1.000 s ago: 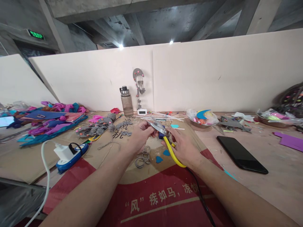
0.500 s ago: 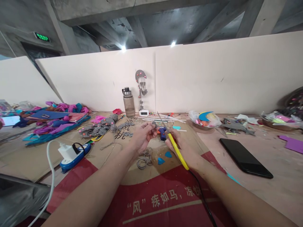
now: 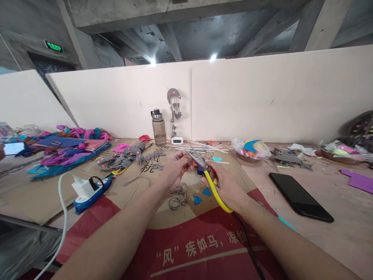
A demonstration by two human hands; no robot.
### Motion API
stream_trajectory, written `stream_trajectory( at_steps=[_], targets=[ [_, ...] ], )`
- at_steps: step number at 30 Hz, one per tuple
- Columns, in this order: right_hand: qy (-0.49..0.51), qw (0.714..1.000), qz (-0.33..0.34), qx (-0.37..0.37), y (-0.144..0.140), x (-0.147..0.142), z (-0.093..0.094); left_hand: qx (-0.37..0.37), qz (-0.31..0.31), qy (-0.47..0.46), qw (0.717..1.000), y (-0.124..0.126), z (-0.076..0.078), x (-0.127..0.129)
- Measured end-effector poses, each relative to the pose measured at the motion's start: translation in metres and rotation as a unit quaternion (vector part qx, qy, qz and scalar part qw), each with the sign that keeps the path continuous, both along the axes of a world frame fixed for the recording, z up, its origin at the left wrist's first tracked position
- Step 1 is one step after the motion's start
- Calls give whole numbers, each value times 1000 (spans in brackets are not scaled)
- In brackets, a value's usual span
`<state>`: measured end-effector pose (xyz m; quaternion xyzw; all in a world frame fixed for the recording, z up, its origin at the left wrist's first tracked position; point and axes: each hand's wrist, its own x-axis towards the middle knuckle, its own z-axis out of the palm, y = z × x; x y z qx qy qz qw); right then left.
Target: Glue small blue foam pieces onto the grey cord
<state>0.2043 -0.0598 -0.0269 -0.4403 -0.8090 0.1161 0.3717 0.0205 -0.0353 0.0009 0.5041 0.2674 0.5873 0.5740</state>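
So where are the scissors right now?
In the head view, the yellow-handled scissors are in the right hand, just right of centre, blades pointing toward the left hand.

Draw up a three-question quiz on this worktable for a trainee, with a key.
1. Which hand holds the yellow-handled scissors? a) left b) right
2. True or false: the black phone lies to the right of the scissors.
3. How many blue heart-shaped pieces lie beside the coiled grey cord?

Key: 1. b, the right hand. 2. True. 3. Two.
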Motion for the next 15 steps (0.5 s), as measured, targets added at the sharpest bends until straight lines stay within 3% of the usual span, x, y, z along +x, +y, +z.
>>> stream_trajectory(
  at_steps=[7, 15],
  targets=[
    [-3, 1000, 17, 1, -3, 0, 5, 50, 31, 76, 995, 2, -4, -2],
    [-7, 1000, 13, 4, -2, 1, 2, 54, 37, 80, 995, 1, -4, -1]
  ],
)
